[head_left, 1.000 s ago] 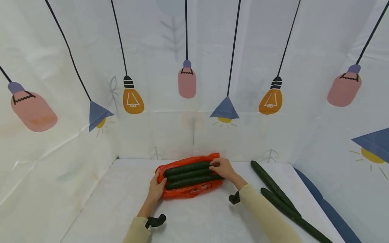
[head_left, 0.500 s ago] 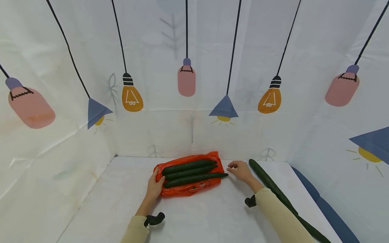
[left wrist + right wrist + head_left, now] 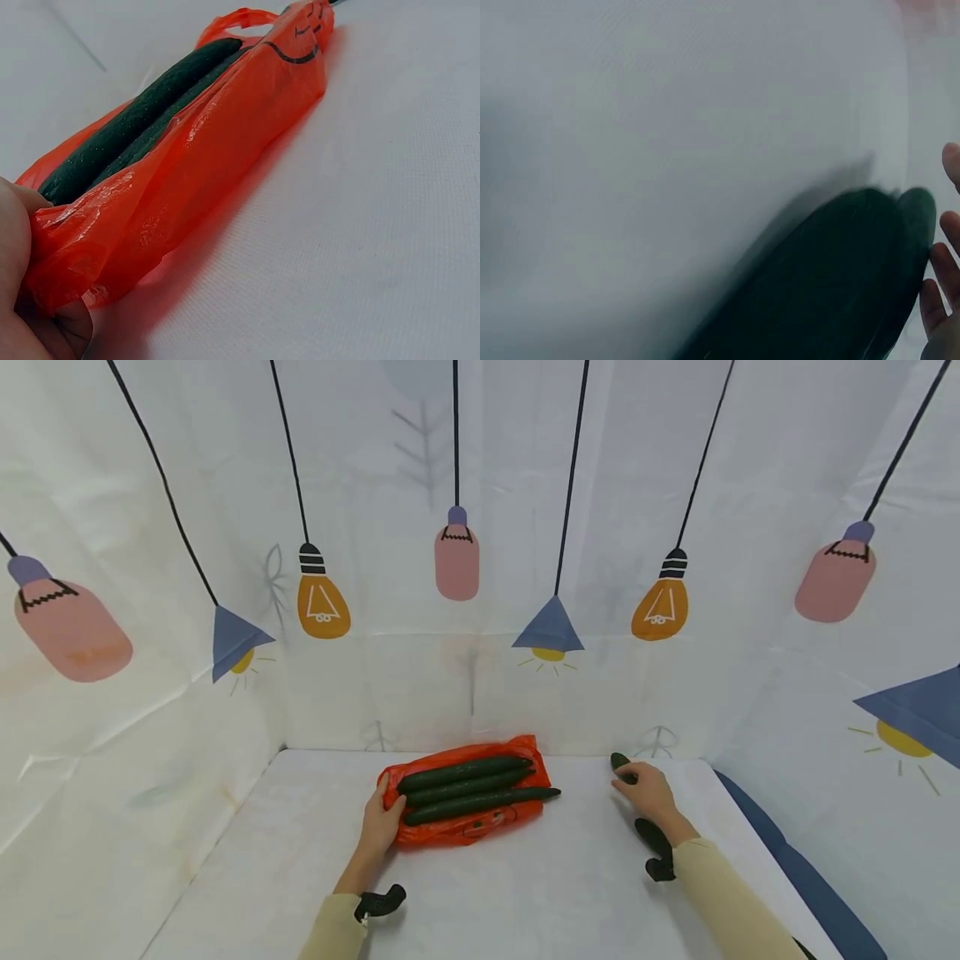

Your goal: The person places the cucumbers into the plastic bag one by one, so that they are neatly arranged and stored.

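My left hand [image 3: 380, 824] grips the left end of a red plastic bag [image 3: 468, 833]; in the left wrist view the fingers pinch the bag's film [image 3: 202, 187]. Three cucumbers [image 3: 465, 772] lie side by side on the bag, and the nearest one's tip sticks out past its right side. At the right, my right hand [image 3: 651, 795] hovers over the far end of a loose cucumber [image 3: 619, 761], fingers loosely bent. In the right wrist view those fingers [image 3: 946, 270] are beside that cucumber; contact cannot be told.
A second loose cucumber [image 3: 652, 835] lies nearer, mostly hidden by the right wrist strap and sleeve. The white table [image 3: 487, 902] meets a printed cloth wall [image 3: 405, 693] behind and at both sides. Dark blue cloth [image 3: 810, 877] shows beyond the right edge.
My right hand has left the cucumbers on the bag and moved right to the loose cucumber. The left hand has stayed on the bag.
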Tool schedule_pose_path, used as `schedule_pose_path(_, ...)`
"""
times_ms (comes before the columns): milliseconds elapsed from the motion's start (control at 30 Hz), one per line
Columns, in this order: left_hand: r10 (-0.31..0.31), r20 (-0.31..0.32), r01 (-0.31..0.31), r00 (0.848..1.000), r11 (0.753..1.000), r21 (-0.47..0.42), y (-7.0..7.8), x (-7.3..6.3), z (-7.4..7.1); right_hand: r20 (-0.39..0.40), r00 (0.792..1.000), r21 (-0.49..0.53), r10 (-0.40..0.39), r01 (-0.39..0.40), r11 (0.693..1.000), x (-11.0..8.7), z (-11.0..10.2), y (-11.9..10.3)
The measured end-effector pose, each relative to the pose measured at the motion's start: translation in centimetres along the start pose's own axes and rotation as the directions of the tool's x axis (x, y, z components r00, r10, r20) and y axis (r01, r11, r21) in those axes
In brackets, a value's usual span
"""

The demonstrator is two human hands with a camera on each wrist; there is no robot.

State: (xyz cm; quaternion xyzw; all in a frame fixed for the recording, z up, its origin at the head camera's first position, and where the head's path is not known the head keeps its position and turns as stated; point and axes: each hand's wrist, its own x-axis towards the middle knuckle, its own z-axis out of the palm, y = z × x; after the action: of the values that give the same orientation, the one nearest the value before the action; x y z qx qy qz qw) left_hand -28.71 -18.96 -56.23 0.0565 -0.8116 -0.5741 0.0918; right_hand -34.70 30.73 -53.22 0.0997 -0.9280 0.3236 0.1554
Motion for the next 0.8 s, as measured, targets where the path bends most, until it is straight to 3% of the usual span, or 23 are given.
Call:
schedule_pose_path(400,0.017,0.002,-0.017,1.000,1.000,-0.004,0.5,0.0,-0.2,-0.039,0.996,-0.052,0.079,-0.081,0.995,-1.7,-2.3,2.8)
schedule_pose_path(800,0.027,-0.002,-0.027,1.000,1.000,0.006,-0.1,-0.1,0.1,0.061,0.975,0.015,0.215,-0.216,0.976,-3.2,-4.0,4.8)
